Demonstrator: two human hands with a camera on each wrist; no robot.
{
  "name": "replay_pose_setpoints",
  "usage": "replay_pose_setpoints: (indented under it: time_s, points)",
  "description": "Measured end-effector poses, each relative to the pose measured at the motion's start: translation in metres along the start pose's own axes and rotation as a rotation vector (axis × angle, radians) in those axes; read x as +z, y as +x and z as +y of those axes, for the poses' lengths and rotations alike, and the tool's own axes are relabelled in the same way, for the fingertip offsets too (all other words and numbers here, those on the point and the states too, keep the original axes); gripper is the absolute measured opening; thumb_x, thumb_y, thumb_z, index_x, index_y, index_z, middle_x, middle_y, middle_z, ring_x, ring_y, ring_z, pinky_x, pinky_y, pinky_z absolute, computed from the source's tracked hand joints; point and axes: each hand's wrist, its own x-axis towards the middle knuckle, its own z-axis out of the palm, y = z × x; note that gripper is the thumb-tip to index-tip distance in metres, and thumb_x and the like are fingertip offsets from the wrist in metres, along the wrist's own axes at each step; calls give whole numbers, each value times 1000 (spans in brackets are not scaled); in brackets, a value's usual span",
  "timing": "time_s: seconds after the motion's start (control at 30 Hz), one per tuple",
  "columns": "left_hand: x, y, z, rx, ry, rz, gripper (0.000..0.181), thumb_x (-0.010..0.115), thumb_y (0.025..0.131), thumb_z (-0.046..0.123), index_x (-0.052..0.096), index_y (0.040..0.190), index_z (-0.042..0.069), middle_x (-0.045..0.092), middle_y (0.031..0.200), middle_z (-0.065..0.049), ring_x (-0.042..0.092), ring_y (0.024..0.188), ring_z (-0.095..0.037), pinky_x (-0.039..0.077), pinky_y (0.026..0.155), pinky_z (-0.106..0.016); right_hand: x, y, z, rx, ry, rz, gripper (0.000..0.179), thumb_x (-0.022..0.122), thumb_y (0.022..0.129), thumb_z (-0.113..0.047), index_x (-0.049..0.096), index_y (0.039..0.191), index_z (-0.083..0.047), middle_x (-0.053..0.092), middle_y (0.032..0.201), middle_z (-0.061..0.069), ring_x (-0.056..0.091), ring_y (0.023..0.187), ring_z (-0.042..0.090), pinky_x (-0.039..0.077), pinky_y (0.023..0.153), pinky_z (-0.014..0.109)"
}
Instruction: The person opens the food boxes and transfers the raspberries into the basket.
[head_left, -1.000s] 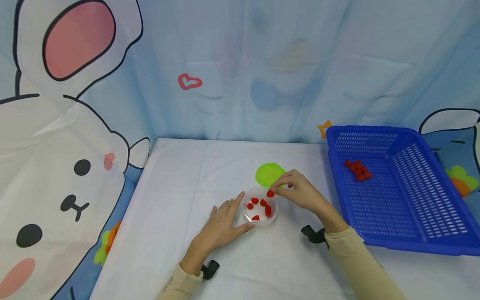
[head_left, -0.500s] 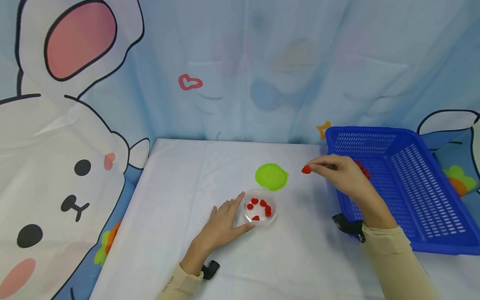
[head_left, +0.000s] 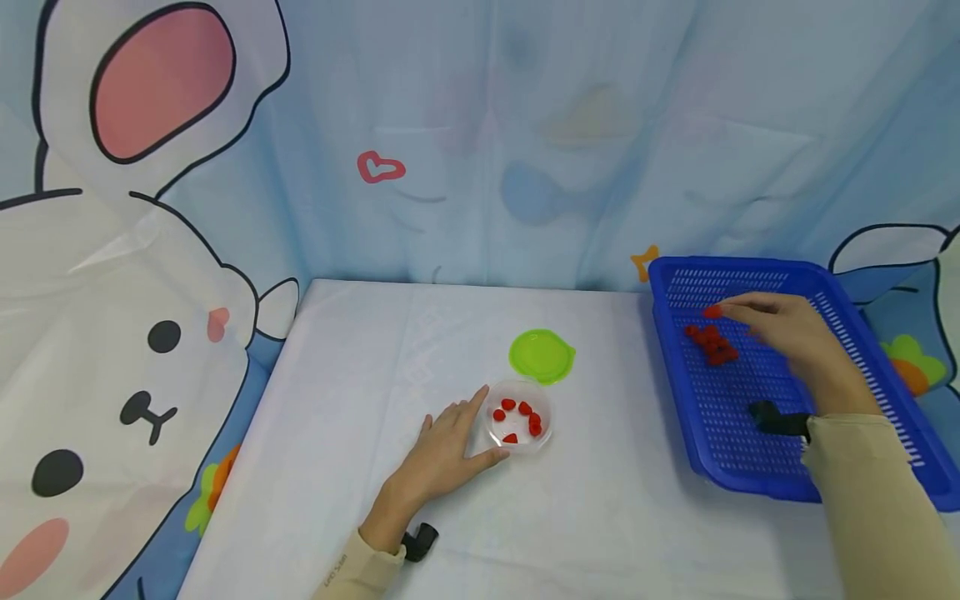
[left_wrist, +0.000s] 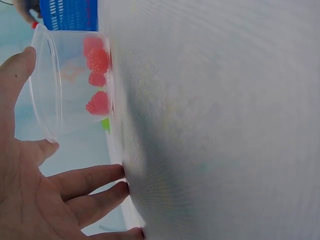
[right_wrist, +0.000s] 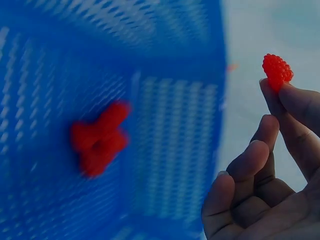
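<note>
At centre my spread left hand [head_left: 442, 450] likely steadies the cup [head_left: 520, 425]; at right my right hand [head_left: 791, 333] pinches a berry [head_left: 712, 312] above the basket [head_left: 738, 446].

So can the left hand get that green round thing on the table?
Probably yes. The green round thing lies just beyond the clear cup, with nothing covering it. But the left hand holds the cup between thumb and finger, so it would likely have to let go first.

Beige sleeves [head_left: 873, 500] are worn; dark lettering [head_left: 335, 572] is printed near the left cuff [head_left: 381, 560]. Black cameras [head_left: 422, 542] are worn at both wrists.
</note>
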Motion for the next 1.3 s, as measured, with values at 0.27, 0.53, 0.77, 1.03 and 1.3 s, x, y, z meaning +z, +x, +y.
replay_pose_setpoints:
  time_s: [0.27, 0.53, 0.77, 1.03, 1.3]
  points:
    - [0, 0, 0, 5, 0, 2, 93, 56, 89, 71, 17, 162, 28, 39, 155, -11, 33, 144, -33, 19, 111, -68, -18, 25, 57, 167, -3, -17, 94, 42, 96, -68, 33, 150, 8, 19, 154, 39, 23, 137, 59, 28, 104, 70]
    - [0, 0, 0, 2, -1, -4, 93, 55, 89, 72, 17, 162, 28, 38, 156, -11, 32, 144, -33, 18, 111, -68, -12, 36, 87, 214, 34, -11, 83, 43, 101, -56, 34, 147, 13, 22, 152, 40, 24, 136, 59, 31, 105, 68]
    - [1, 0, -1, 7, 4, 2, 93, 54, 89, 72, 16, 162, 29, 39, 156, -11, 33, 144, -33, 18, 111, -68, 0, 39, 90, 222, -4, 13, 65, 44, 105, -39, 42, 140, 15, 29, 147, 41, 31, 132, 58, 34, 102, 68]
    - [2, 0, -2, 6, 2, 6, 93, 54, 89, 73, 16, 162, 29, 39, 156, -11, 32, 144, -33, 18, 111, -68, 0, 30, 70, 194, -11, 100, 68, 41, 105, -47, 44, 144, 9, 34, 148, 36, 38, 127, 54, 40, 96, 66]
    - [2, 0, -3, -3, 11, 3, 94, 53, 88, 74, 15, 162, 30, 38, 157, -10, 31, 145, -32, 17, 112, -67, 5, -1, 4, -5, -17, 137, 75, 46, 100, -58, 48, 145, 2, 44, 144, 26, 41, 129, 44, 39, 100, 62]
